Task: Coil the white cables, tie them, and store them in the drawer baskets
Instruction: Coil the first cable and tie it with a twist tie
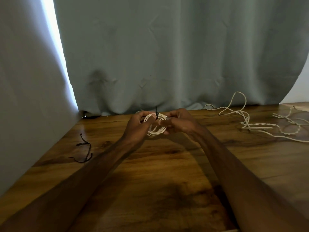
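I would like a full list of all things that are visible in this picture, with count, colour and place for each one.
coiled cable: one, white, held between both hands
tie: one, black, around the top of the coiled cable, end sticking up
loose cables: count unclear, white, tangled on the table at right
spare ties: count unclear, black, on the table at left
table: one, brown wood
curtain: grey-green, behind the table
left hand: grips the coil's left side
right hand: grips the coil's right side

Long slim bare left forearm, matching right forearm, bare left grip, right grip
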{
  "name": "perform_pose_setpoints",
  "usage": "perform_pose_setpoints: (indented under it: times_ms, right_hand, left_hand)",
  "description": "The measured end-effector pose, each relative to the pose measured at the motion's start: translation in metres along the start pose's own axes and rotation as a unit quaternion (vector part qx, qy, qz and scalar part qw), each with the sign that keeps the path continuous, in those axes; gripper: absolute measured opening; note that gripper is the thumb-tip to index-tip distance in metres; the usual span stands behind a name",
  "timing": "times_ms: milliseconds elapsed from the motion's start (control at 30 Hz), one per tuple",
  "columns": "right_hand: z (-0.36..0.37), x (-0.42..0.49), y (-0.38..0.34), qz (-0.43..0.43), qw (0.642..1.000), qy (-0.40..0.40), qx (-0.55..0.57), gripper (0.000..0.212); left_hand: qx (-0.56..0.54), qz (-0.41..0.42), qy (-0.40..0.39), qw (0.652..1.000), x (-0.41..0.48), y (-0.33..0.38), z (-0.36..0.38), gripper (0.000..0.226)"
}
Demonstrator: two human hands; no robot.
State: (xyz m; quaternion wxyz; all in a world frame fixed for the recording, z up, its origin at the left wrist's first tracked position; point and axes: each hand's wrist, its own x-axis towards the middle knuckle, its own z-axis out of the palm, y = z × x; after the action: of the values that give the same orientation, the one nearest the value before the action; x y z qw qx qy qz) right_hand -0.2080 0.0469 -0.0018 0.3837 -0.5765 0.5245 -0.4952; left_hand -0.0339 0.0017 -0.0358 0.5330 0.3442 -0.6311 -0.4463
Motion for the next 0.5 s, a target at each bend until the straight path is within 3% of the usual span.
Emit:
perform_pose_setpoints:
  times_ms: [100, 267, 500]
  right_hand:
    - [-0.004, 0.005, 0.004, 0.014, 0.998, 0.057, 0.013, 0.028]
    - [-0.008, 0.004, 0.010, 0.013, 0.996, 0.087, 0.010, 0.021]
    - [-0.007, 0.005, 0.008, 0.027, 0.996, 0.076, 0.033, 0.032]
  left_hand:
    - [0.020, -0.033, -0.032, 0.999, 0.000, -0.002, -0.002, 0.049]
    - [0.055, -0.049, -0.041, 0.996, 0.002, -0.009, -0.005, 0.026]
    - [0.056, -0.053, -0.037, 0.996, 0.003, -0.011, -0.004, 0.023]
